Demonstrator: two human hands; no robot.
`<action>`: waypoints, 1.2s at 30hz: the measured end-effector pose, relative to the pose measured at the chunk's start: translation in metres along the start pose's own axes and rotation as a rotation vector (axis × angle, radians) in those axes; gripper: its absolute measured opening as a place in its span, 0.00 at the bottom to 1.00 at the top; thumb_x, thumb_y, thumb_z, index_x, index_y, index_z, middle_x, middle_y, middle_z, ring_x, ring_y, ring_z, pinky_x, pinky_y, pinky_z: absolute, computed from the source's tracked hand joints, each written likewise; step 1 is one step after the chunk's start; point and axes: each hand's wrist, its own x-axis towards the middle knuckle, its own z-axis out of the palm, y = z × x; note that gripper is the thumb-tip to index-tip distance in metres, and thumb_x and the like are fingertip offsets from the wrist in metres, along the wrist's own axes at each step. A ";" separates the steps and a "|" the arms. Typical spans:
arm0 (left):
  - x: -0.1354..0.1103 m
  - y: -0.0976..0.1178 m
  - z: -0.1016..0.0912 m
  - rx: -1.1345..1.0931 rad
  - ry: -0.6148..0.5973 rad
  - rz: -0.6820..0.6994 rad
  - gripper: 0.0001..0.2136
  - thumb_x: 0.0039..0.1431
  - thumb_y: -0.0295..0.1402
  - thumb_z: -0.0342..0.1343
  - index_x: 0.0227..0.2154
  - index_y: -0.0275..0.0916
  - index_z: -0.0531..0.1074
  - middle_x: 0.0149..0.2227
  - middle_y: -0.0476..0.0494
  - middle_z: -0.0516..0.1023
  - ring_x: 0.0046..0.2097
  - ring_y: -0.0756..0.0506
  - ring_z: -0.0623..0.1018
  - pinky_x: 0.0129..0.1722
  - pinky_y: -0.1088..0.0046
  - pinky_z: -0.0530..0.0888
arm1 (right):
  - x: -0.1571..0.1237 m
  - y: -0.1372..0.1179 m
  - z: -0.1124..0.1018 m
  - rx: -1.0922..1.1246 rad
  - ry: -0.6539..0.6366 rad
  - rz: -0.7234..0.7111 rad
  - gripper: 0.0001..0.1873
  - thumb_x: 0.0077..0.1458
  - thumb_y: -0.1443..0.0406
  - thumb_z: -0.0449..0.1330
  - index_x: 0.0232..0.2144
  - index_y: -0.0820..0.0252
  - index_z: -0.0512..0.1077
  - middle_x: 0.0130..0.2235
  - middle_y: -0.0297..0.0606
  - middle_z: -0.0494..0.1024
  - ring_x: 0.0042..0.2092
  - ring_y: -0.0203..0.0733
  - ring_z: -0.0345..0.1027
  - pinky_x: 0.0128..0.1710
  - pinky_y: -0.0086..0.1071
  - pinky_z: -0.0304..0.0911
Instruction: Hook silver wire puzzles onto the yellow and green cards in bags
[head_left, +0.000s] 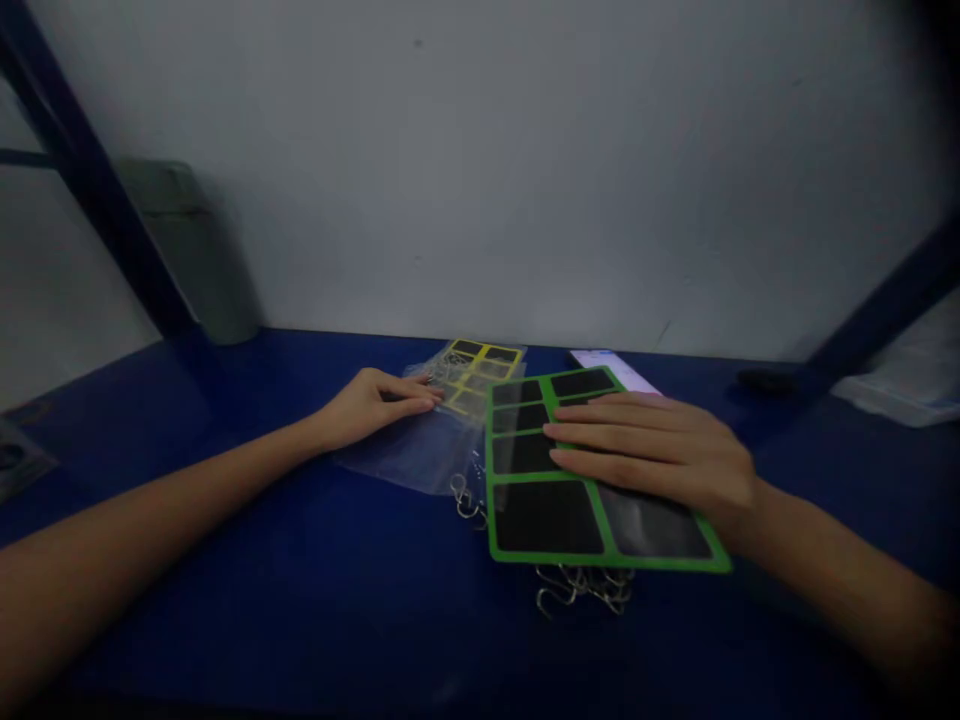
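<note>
My left hand has its thumb and fingers together on a clear plastic bag lying on the blue table. A yellow-edged sheet of black labels and small metal hooks show at the bag's far end. My right hand grips the right side of a green-edged sheet of black labels; its fingers lie across the top and the thumb is hidden. Wire S-hooks stick out below the sheet's near edge. More S-hooks lie by its left edge.
A phone with a lit screen lies behind the green-edged sheet. A grey-green bin stands at the back left by a blue post. To the right are a dark object and a clear plastic container.
</note>
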 end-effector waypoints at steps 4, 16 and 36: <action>0.001 0.000 -0.002 -0.001 -0.014 -0.008 0.12 0.51 0.37 0.54 0.37 0.39 0.73 0.43 0.47 0.73 0.51 0.46 0.67 0.56 0.66 0.57 | 0.005 -0.008 -0.001 -0.027 0.022 -0.055 0.15 0.58 0.70 0.45 0.44 0.56 0.66 0.47 0.35 0.71 0.52 0.38 0.58 0.50 0.37 0.58; -0.001 0.004 0.004 0.010 -0.068 0.041 0.10 0.52 0.34 0.53 0.37 0.43 0.73 0.44 0.48 0.73 0.54 0.46 0.63 0.55 0.65 0.57 | -0.004 0.005 0.018 0.156 -0.037 0.087 0.18 0.57 0.71 0.42 0.49 0.61 0.63 0.51 0.42 0.67 0.54 0.40 0.55 0.50 0.42 0.58; -0.003 0.004 0.012 0.067 -0.036 0.091 0.10 0.51 0.34 0.54 0.38 0.44 0.73 0.44 0.49 0.73 0.52 0.46 0.67 0.53 0.67 0.61 | -0.012 0.012 0.026 0.270 0.058 0.298 0.22 0.53 0.69 0.51 0.51 0.53 0.59 0.50 0.40 0.68 0.50 0.41 0.62 0.47 0.41 0.62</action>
